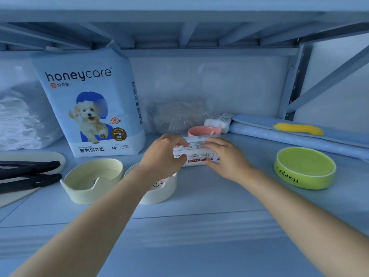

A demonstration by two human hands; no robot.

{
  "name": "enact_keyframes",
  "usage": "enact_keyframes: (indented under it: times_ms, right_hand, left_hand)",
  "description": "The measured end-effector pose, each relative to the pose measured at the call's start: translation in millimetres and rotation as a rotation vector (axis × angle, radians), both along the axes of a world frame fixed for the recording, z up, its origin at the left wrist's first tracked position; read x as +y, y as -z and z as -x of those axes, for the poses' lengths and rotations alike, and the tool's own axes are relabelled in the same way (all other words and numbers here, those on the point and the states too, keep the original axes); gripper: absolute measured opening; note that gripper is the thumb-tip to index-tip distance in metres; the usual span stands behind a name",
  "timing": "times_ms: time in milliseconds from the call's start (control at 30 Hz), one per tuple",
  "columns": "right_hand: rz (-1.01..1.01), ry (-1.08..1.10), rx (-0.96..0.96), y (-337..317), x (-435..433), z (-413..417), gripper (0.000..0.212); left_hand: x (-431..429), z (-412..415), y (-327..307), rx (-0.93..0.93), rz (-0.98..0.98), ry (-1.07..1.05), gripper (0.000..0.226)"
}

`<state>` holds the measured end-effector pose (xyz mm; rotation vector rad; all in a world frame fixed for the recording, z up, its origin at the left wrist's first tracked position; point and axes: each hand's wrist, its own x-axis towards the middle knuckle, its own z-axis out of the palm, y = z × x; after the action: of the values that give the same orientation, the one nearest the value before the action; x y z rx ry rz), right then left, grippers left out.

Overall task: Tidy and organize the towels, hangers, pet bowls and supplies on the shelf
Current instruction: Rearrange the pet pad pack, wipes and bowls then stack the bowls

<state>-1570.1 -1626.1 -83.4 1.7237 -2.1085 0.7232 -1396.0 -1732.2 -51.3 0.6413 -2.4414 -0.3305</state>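
Observation:
A small white packet (196, 152) with red print sits in the middle of the shelf, and both hands hold it. My left hand (162, 154) grips its left end, thumb underneath and fingers over the top. My right hand (223, 156) grips its right end the same way. Right behind the packet stands a pink bowl (203, 130). A pale yellow cat-ear bowl (92, 179) and a white bowl (159, 189), partly under my left forearm, sit at the front left. A green bowl (305, 167) lettered "Happy" stands to the right.
A tall honeycare pad bag (89, 104) stands at the back left beside stacked white towels (18, 122). Black hangers (28, 174) lie on a tray at the far left. A clear plastic bag (177, 114), a second white packet (218, 119) and a blue mat (299, 132) line the back.

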Motion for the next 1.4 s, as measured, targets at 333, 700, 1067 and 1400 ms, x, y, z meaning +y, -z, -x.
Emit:
enact_keyframes:
  times_ms: [333,700,1067,1400]
  right_hand:
    - [-0.172,-0.064,0.059,1.1,-16.7,37.0,0.064]
    - [-0.099,0.0,-0.032,-19.5,17.8,55.3,0.041]
    - [0.098,0.017,-0.138,-18.4,45.7,66.9,0.047]
    - [0.176,-0.063,-0.181,-11.5,55.5,58.0,0.04]
  left_hand:
    - [-6.1,43.8,-6.9,-0.273,-0.002,-0.094,0.064]
    - [6.8,72.9,-9.9,-0.398,0.071,0.003,0.075]
    - [22.4,81.7,-19.7,-0.256,0.27,-0.15,0.053]
    - [34.7,71.3,-28.7,-0.078,-0.195,-0.192,0.026]
